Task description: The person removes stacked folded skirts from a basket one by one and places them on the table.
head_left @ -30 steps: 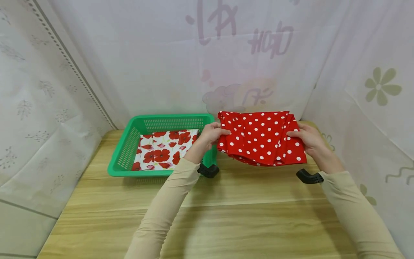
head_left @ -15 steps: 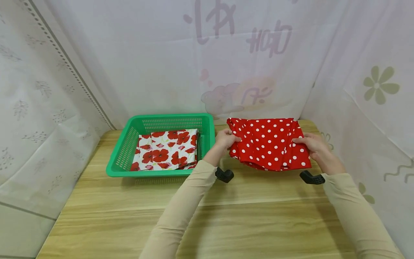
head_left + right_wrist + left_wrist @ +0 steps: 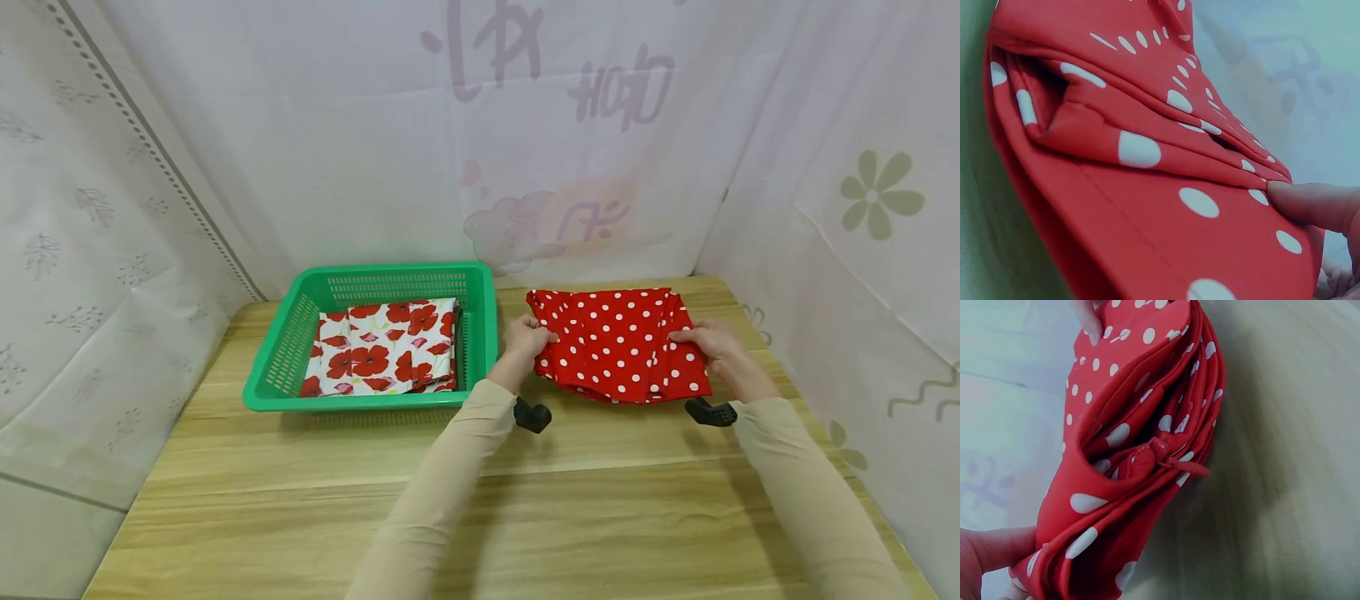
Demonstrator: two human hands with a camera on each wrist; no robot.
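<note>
Here, wood-grain table [image 3: 300, 517], pale printed curtains [image 3: 337, 167] behind; my left hand [image 3: 524, 340] and right hand [image 3: 723, 347] pinch opposite ends of dotted red cloth [image 3: 611, 343], right of green basket [image 3: 360, 403], lower than second ago

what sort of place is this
Probably a small indoor work corner, perhaps screened off: patterned drapes hang along the back and sides of a wood-grain table, and a green basket on it holds floral cloth.

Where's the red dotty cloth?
In the head view, the red dotty cloth is right of the green basket, held between the left hand and right hand.
</note>
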